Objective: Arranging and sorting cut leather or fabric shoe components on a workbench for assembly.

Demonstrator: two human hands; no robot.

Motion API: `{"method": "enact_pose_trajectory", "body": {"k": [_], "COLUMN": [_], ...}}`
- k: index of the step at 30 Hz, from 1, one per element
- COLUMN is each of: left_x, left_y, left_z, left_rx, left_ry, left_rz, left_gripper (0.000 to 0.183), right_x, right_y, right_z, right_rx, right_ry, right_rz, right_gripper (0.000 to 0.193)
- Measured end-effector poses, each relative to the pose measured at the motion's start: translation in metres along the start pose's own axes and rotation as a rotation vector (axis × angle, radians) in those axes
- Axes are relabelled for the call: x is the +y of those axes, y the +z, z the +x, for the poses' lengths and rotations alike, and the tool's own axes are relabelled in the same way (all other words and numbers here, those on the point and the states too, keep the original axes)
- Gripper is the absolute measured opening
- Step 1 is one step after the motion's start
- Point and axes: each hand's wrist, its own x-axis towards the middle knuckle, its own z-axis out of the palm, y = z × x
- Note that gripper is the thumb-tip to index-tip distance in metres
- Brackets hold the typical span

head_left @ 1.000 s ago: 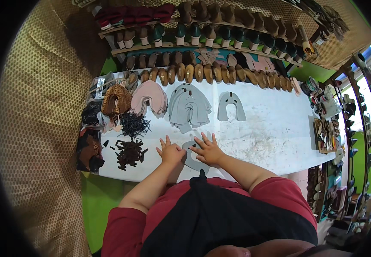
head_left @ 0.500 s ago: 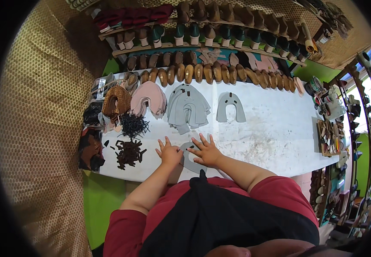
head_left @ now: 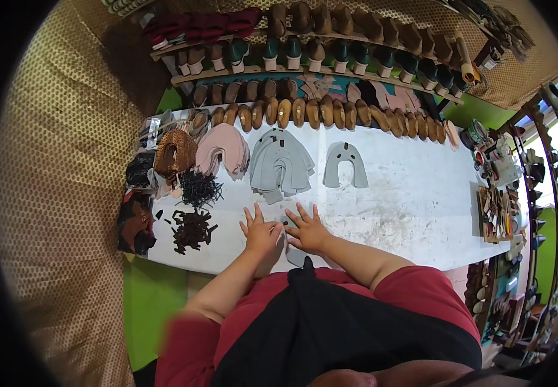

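Observation:
A grey U-shaped shoe-upper piece [head_left: 296, 257] lies on the white table near its front edge, mostly hidden under and between my hands. My left hand [head_left: 261, 233] is at its left side, fingers spread forward, thumb reaching in to the piece. From the right, my right hand [head_left: 308, 233] rests on it with fingers apart and flat. Whether a small strip lies beneath the fingertips, I cannot tell. Ahead of my hands stands a stack of similar grey pieces [head_left: 281, 169]. To its right lies a single grey piece [head_left: 345, 165] with small dark patches near its curve.
At left are dark brown strips [head_left: 192, 230], black strips [head_left: 200, 188], pink U-shaped pieces [head_left: 222, 148] and patterned brown ones [head_left: 175, 153]. Shoe lasts [head_left: 283, 114] line the back of the table [head_left: 408, 187]. A tool box [head_left: 493, 213] stands at the right edge.
My hands have drawn slightly closer together over the grey piece. The piece has shifted or bent, and its lower end now shows nearer my body. The stacks stay put.

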Motion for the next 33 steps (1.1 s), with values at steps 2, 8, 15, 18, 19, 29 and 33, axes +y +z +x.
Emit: {"method": "enact_pose_trajectory", "body": {"k": [2, 8, 15, 18, 19, 29, 33], "left_x": [-0.005, -0.009, -0.008, -0.006, -0.003, 0.002, 0.003], "left_y": [0.002, 0.002, -0.003, 0.001, 0.001, 0.009, 0.009], "left_z": [-0.007, -0.011, -0.003, 0.0, 0.001, 0.009, 0.01], "left_rx": [0.004, 0.043, 0.046, 0.098, 0.112, 0.026, 0.043], "left_ry": [0.055, 0.191, 0.101, 0.013, -0.009, -0.175, -0.222], "left_rz": [-0.014, 0.115, 0.096, 0.041, -0.006, -0.004, -0.046], "left_gripper": [0.031, 0.033, 0.024, 0.02, 0.018, 0.016, 0.012], "right_x": [0.001, 0.015, 0.011, 0.014, 0.014, 0.012, 0.015], "right_y": [-0.001, 0.021, 0.009, 0.011, 0.012, 0.016, 0.016], "right_z": [-0.002, -0.007, -0.009, -0.009, -0.008, -0.009, -0.009], "right_rx": [-0.033, 0.302, 0.224, 0.213, 0.219, 0.302, 0.322], "right_ry": [0.012, 0.018, -0.033, -0.033, -0.032, -0.031, 0.073], "right_rz": [0.0, 0.281, 0.18, 0.181, 0.187, 0.216, 0.274], "right_gripper": [0.053, 0.052, 0.054, 0.053, 0.053, 0.056, 0.05]}}
